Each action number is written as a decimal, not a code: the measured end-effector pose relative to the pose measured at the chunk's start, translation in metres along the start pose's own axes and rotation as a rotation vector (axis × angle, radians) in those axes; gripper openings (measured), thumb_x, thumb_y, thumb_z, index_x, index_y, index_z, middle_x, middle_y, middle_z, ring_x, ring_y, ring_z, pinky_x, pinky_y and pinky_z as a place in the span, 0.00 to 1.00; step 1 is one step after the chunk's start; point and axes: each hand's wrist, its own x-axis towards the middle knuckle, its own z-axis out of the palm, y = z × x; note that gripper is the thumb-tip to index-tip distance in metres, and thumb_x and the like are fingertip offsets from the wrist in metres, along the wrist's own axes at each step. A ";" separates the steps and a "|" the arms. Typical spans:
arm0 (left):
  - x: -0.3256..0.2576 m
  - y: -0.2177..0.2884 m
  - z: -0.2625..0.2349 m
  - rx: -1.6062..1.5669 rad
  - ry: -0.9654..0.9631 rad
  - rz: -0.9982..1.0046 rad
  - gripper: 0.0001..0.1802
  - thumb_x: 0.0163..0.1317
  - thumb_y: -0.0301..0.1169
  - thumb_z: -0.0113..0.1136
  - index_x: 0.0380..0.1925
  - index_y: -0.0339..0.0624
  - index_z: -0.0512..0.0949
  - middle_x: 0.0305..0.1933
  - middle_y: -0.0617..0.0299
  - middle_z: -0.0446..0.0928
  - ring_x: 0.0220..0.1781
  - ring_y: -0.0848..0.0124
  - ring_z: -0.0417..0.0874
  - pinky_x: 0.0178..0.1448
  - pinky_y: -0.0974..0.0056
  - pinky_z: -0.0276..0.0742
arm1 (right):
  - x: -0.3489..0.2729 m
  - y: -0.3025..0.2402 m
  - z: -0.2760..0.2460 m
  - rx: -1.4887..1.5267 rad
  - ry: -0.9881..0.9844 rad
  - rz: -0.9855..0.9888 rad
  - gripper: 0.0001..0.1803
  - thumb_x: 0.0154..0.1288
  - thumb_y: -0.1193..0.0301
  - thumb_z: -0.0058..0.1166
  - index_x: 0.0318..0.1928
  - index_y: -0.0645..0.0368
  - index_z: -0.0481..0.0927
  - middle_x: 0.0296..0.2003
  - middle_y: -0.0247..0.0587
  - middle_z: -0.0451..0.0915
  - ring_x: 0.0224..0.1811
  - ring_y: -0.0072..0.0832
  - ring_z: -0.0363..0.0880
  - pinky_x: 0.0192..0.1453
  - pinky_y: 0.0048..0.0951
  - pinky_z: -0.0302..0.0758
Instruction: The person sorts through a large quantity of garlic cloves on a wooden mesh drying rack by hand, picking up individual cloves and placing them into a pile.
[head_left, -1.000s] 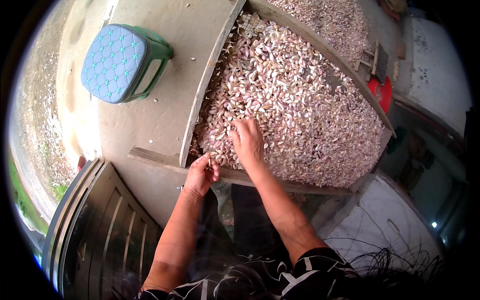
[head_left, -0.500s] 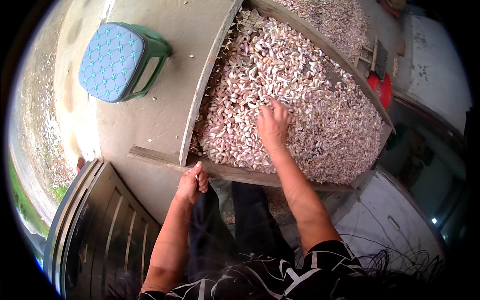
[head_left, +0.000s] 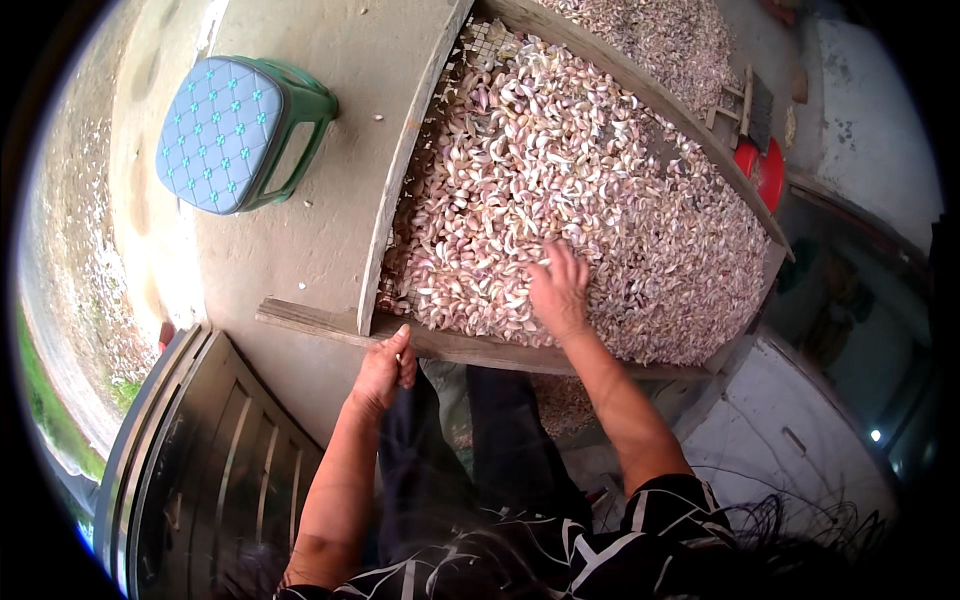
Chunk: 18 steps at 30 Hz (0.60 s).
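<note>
A large heap of garlic cloves (head_left: 520, 180) lies spread inside a wooden-framed mesh tray (head_left: 404, 190). My right hand (head_left: 560, 295) rests among the cloves near the tray's front edge. Its fingers are somewhat bent and apart, touching the cloves, and no clove shows clearly in its grasp. Against the front wooden bar, close to the tray's near left corner, my left hand (head_left: 385, 368) is closed with the thumb uppermost. Whatever its curled fingers may hold is hidden.
A green plastic stool (head_left: 225, 135) with a blue patterned seat stands on the concrete left of the tray. More cloves (head_left: 660, 45) lie beyond the far rail. A red basin (head_left: 768, 180) and a dark brush-like tool (head_left: 757, 112) are at right; a panelled door (head_left: 235, 460) stands lower left.
My right hand has moved slightly right and nearer to me over the cloves. My left hand stays closed beside the front bar. The view has shifted a little.
</note>
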 end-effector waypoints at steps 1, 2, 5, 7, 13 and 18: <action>0.001 -0.003 0.002 0.014 0.002 -0.004 0.26 0.59 0.48 0.42 0.08 0.46 0.57 0.07 0.66 0.54 0.09 0.74 0.55 0.15 0.70 0.54 | 0.000 0.013 -0.004 0.026 0.109 0.060 0.11 0.46 0.73 0.51 0.35 0.54 0.73 0.53 0.46 0.57 0.58 0.39 0.52 0.59 0.45 0.47; 0.002 -0.005 0.003 -0.006 -0.018 -0.014 0.25 0.59 0.48 0.43 0.08 0.46 0.57 0.07 0.66 0.54 0.09 0.74 0.55 0.14 0.70 0.54 | 0.007 0.016 -0.011 0.059 0.219 0.119 0.13 0.46 0.74 0.51 0.36 0.54 0.73 0.54 0.45 0.56 0.58 0.39 0.52 0.59 0.45 0.46; 0.002 -0.013 0.005 -0.047 -0.048 -0.042 0.25 0.59 0.48 0.43 0.09 0.46 0.58 0.07 0.66 0.55 0.09 0.75 0.55 0.15 0.71 0.54 | 0.054 -0.002 -0.014 0.134 0.299 0.071 0.18 0.43 0.71 0.56 0.40 0.51 0.72 0.53 0.46 0.56 0.58 0.39 0.52 0.59 0.44 0.46; 0.004 -0.014 0.013 -0.030 -0.067 -0.044 0.25 0.59 0.48 0.41 0.09 0.46 0.57 0.08 0.66 0.54 0.10 0.74 0.55 0.15 0.70 0.54 | 0.095 -0.029 -0.012 0.177 0.405 -0.073 0.19 0.45 0.66 0.57 0.40 0.52 0.71 0.54 0.47 0.56 0.58 0.39 0.51 0.58 0.43 0.49; 0.001 -0.007 0.023 -0.033 0.002 -0.010 0.26 0.60 0.49 0.39 0.09 0.47 0.56 0.08 0.66 0.53 0.11 0.73 0.55 0.16 0.70 0.54 | 0.126 -0.059 -0.005 0.201 0.192 -0.301 0.05 0.51 0.72 0.49 0.30 0.55 0.70 0.27 0.34 0.65 0.35 0.27 0.67 0.43 0.28 0.65; 0.002 -0.014 0.012 -0.096 0.010 0.000 0.25 0.60 0.49 0.39 0.09 0.47 0.55 0.08 0.66 0.52 0.10 0.74 0.55 0.15 0.69 0.54 | 0.075 -0.003 -0.028 0.374 -0.125 0.148 0.08 0.57 0.64 0.46 0.31 0.54 0.70 0.22 0.41 0.73 0.25 0.29 0.73 0.28 0.28 0.70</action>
